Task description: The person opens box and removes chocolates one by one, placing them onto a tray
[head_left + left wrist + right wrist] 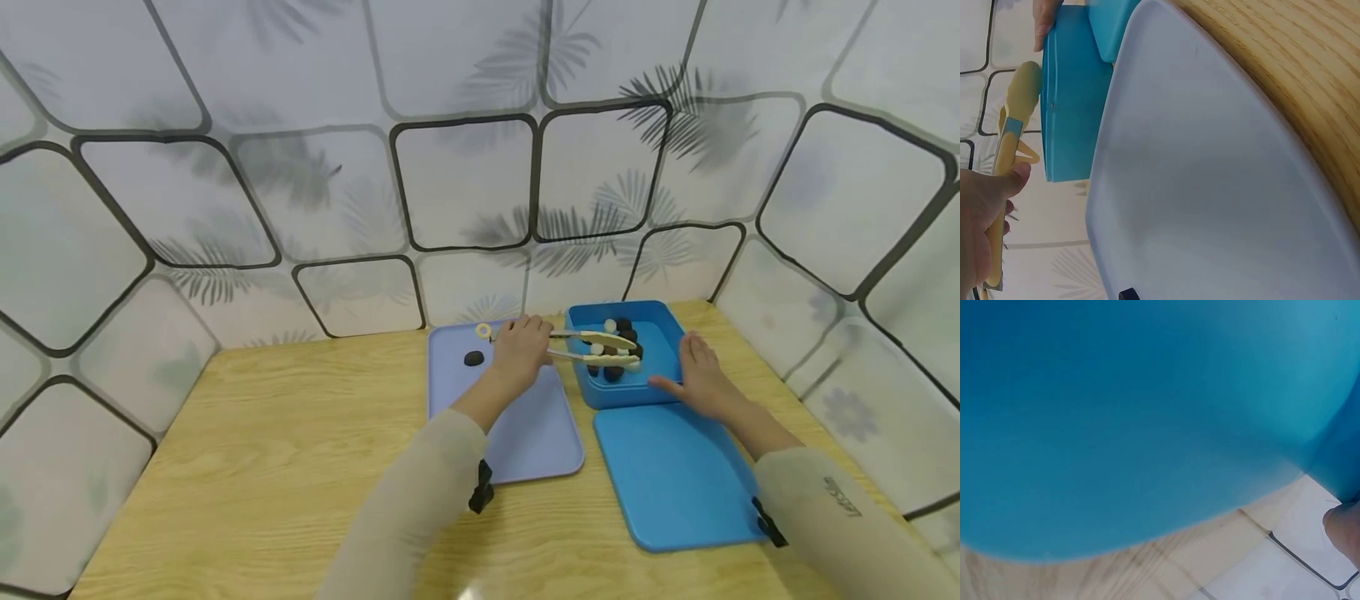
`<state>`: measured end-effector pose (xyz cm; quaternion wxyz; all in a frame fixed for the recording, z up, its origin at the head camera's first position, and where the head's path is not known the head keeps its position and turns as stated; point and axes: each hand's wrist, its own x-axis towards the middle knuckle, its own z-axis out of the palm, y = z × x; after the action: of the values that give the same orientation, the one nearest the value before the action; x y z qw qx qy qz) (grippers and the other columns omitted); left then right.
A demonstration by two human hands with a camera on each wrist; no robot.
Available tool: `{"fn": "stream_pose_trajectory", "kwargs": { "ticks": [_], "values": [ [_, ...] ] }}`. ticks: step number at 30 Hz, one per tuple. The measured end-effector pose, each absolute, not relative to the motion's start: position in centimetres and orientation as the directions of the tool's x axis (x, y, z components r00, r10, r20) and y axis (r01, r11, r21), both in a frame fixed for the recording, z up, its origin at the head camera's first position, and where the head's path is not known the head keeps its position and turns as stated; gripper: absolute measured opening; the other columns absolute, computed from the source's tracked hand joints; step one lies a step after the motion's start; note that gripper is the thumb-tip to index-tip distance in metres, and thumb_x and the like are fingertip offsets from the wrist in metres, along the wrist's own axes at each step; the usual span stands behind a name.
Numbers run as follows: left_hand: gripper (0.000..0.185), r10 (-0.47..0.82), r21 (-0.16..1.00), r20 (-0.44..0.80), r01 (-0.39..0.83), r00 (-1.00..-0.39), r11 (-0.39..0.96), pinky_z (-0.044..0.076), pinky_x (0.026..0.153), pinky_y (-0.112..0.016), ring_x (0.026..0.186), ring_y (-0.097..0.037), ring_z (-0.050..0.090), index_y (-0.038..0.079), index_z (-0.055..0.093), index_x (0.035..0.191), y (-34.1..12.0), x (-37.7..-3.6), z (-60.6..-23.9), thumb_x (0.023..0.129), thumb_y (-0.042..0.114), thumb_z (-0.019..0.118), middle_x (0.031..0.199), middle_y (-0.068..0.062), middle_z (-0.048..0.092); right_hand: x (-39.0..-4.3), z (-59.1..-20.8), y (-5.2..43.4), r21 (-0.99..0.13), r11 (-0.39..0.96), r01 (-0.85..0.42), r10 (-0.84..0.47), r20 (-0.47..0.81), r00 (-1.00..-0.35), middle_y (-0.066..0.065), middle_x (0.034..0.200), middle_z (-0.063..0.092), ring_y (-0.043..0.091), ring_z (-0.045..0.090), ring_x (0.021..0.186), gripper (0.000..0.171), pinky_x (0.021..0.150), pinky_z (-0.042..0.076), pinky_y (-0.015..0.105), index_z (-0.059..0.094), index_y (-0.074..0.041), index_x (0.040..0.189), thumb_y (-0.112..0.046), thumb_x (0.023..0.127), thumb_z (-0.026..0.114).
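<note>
Gripping cream tongs in curled fingers, the left hand holds their tips over the blue box, where black and white stones lie, too clustered to count. One black stone sits on the lavender tray. The right hand rests relaxed against the box, beside one blue lid.

From the left wrist, thumb and fingers clasp the tongs above the tray.

From the right wrist, mostly lid; one fingertip shows.
</note>
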<state>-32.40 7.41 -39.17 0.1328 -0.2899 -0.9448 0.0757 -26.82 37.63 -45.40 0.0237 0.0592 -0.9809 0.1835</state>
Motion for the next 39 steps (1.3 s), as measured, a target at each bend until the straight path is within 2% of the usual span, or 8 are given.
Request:
{"fn": "stream_pose_trajectory", "kwargs": {
  "ticks": [7, 10, 14, 18, 24, 29, 35, 39],
  "values": [
    [0.054, 0.601, -0.308, 0.155, 0.539, -0.784, 0.784, 0.046, 0.087, -0.029, 0.108, -0.014, 0.051, 0.019, 0.058, 0.124, 7.8, -32.3, -38.1, 0.080, 0.048, 0.069, 0.115, 0.003, 0.057, -27.0, -45.5, 37.7, -0.354, 0.927, -0.126, -0.113, 0.055, -0.992, 0.040, 0.148, -0.005, 0.052, -0.004, 0.138, 0.110, 0.112, 0.001, 0.061, -0.004, 0.020, 0.141, -0.061, 0.089, 0.049],
    [0.039, 0.621, -0.341, 0.116, 0.556, -0.775, 0.758, 0.046, 0.088, -0.031, 0.106, -0.016, 0.051, 0.019, 0.063, 0.118, 8.6, -32.1, -36.7, 0.086, 0.041, 0.067, 0.111, 0.001, 0.058, -27.0, -45.5, 37.7, -0.362, 0.923, -0.129, -0.113, 0.064, -0.992, 0.040, 0.148, -0.005, 0.052, -0.005, 0.138, 0.110, 0.111, 0.001, 0.061, -0.004, 0.019, 0.141, -0.062, 0.089, 0.049],
    [0.022, 0.605, -0.337, 0.005, 0.568, -0.796, 0.751, 0.043, 0.093, -0.035, 0.107, -0.017, 0.049, 0.021, 0.066, 0.113, 9.5, -31.9, -35.3, 0.094, 0.028, 0.059, 0.111, 0.000, 0.057, -27.1, -45.8, 37.7, -0.389, 0.908, -0.154, -0.119, 0.112, -0.987, 0.040, 0.148, -0.005, 0.050, -0.006, 0.139, 0.113, 0.112, -0.002, 0.059, -0.004, 0.019, 0.141, -0.067, 0.087, 0.046],
    [0.024, 0.549, -0.348, -0.086, 0.541, -0.831, 0.765, 0.040, 0.097, -0.036, 0.112, -0.018, 0.047, 0.025, 0.064, 0.117, 10.6, -31.6, -34.8, 0.094, 0.026, 0.059, 0.119, 0.001, 0.056, -27.0, -45.9, 37.8, -0.395, 0.902, -0.171, -0.126, 0.137, -0.983, 0.041, 0.148, -0.004, 0.051, -0.006, 0.139, 0.113, 0.112, -0.003, 0.059, -0.003, 0.019, 0.141, -0.068, 0.087, 0.045],
    [0.034, 0.474, -0.367, -0.163, 0.499, -0.865, 0.785, 0.036, 0.100, -0.036, 0.111, -0.015, 0.045, 0.034, 0.058, 0.126, 12.5, -31.3, -35.0, 0.093, 0.041, 0.057, 0.129, 0.005, 0.054, -26.9, -45.5, 37.7, -0.376, 0.916, -0.140, -0.116, 0.085, -0.990, 0.040, 0.148, -0.004, 0.052, -0.005, 0.138, 0.110, 0.111, 0.002, 0.061, -0.003, 0.020, 0.141, -0.060, 0.089, 0.051],
    [0.034, 0.473, -0.357, -0.174, 0.503, -0.864, 0.787, 0.037, 0.098, -0.034, 0.109, -0.014, 0.046, 0.036, 0.058, 0.124, 12.9, -31.1, -35.5, 0.091, 0.045, 0.058, 0.126, 0.008, 0.056, -27.1, -45.6, 37.6, -0.372, 0.917, -0.147, -0.127, 0.076, -0.989, 0.040, 0.148, -0.005, 0.052, -0.005, 0.138, 0.109, 0.111, 0.001, 0.061, -0.005, 0.019, 0.141, -0.059, 0.090, 0.050],
    [0.027, 0.501, -0.356, -0.133, 0.513, -0.855, 0.781, 0.040, 0.093, -0.033, 0.105, -0.013, 0.048, 0.032, 0.063, 0.119, 12.1, -31.2, -36.4, 0.093, 0.031, 0.061, 0.121, 0.007, 0.057, -27.0, -45.7, 37.7, -0.381, 0.912, -0.151, -0.126, 0.091, -0.988, 0.041, 0.148, -0.005, 0.054, -0.002, 0.137, 0.110, 0.110, 0.002, 0.063, -0.005, 0.019, 0.141, -0.059, 0.089, 0.052],
    [0.024, 0.521, -0.350, -0.093, 0.518, -0.848, 0.781, 0.041, 0.092, -0.033, 0.104, -0.014, 0.048, 0.029, 0.064, 0.117, 11.6, -31.5, -36.8, 0.093, 0.028, 0.060, 0.117, 0.006, 0.058, -27.0, -45.6, 37.8, -0.373, 0.915, -0.152, -0.129, 0.086, -0.988, 0.040, 0.148, -0.007, 0.054, -0.003, 0.137, 0.110, 0.111, 0.001, 0.062, -0.006, 0.019, 0.141, -0.060, 0.089, 0.050]
  ]
}}
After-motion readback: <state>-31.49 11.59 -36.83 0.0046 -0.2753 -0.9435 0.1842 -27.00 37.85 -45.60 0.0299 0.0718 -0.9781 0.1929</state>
